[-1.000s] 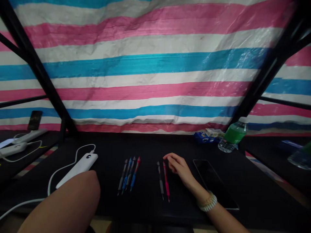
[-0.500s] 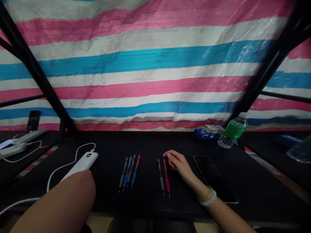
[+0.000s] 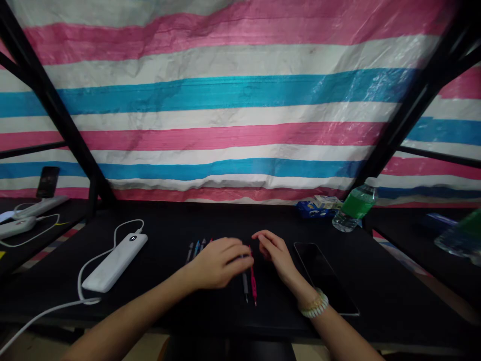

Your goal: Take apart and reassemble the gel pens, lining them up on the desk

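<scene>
My left hand (image 3: 221, 263) hovers over the pens in the middle of the desk, its thumb and fingers apart near the upper ends of a grey pen (image 3: 245, 288) and a pink pen (image 3: 253, 288). Just right of these two, my right hand (image 3: 275, 252) rests with its index finger stretched out and the other fingers loosely bent, holding nothing that I can see. A row of several pens (image 3: 190, 250), with grey, blue and red tops, lies to the left. My left hand and forearm hide most of that row.
A white power bank (image 3: 114, 263) with a cable lies at the left. Beside my right forearm is a dark tablet (image 3: 330, 281). A green-labelled bottle (image 3: 353, 208) and a small blue box (image 3: 312, 209) stand at the back right. Striped sheeting (image 3: 233, 135) hangs behind the desk (image 3: 158, 301).
My left hand has come into view and moved right, over the pens; before, only a raised arm showed, covering part of the power bank. My right hand stays almost still.
</scene>
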Available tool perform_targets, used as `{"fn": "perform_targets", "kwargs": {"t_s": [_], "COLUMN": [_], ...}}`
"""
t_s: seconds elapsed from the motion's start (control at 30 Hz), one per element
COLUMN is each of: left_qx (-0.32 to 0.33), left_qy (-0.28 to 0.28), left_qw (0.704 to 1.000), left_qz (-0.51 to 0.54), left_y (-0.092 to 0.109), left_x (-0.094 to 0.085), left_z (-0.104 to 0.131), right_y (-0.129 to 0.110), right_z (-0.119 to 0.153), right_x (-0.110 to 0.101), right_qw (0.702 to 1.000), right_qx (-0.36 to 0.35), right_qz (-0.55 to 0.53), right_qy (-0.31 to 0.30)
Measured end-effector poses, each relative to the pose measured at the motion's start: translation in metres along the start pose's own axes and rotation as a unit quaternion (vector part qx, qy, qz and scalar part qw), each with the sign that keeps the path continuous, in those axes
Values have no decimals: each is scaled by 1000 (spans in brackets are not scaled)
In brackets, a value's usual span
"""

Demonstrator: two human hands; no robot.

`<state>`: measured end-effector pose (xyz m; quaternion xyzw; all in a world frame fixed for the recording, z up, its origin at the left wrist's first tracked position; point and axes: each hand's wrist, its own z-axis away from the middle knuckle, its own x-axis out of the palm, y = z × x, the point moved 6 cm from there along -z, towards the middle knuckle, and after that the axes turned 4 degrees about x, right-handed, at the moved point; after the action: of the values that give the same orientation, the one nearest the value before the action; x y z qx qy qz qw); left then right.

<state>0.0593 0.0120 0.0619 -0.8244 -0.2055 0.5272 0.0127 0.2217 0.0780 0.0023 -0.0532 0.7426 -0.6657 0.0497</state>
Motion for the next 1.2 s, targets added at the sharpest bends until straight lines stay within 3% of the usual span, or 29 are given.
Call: {"fn": "perform_targets", "kwargs": {"t_s": [0.17, 0.37, 0.57, 0.7, 0.87, 1.03, 1.2], "left_qx": [-17, -17, -66, -89, -107, -199, -252], "left_qy": [-102, -103, -81, -53, -18, -101, -175], "left_qw": [992, 992, 994, 994, 989, 971, 951], "left_qz": [73, 68, 34, -36, -98, -86, -30], "left_y": [-18, -13, -32, -39, -36, -40, -37], "left_x": [32, 48, 42, 37, 35, 41, 44], "left_z": [-3, 1, 9, 14, 14, 12, 14], "right_y": [-2, -2, -9, -21, -16, -12, -15], "right_z": [0, 2, 6, 16, 20, 19, 19], "right_x": [-1, 2, 10, 24, 30, 32, 37], "right_qw": [1000, 1000, 992, 948, 848, 802, 780], "right_qx": [9, 21, -20, -110, -168, -189, -228], "right_qz": [-2, 13, 117, 283, 492, 560, 580], "right_qy": [13, 4, -44, -97, -101, -83, -58]}}
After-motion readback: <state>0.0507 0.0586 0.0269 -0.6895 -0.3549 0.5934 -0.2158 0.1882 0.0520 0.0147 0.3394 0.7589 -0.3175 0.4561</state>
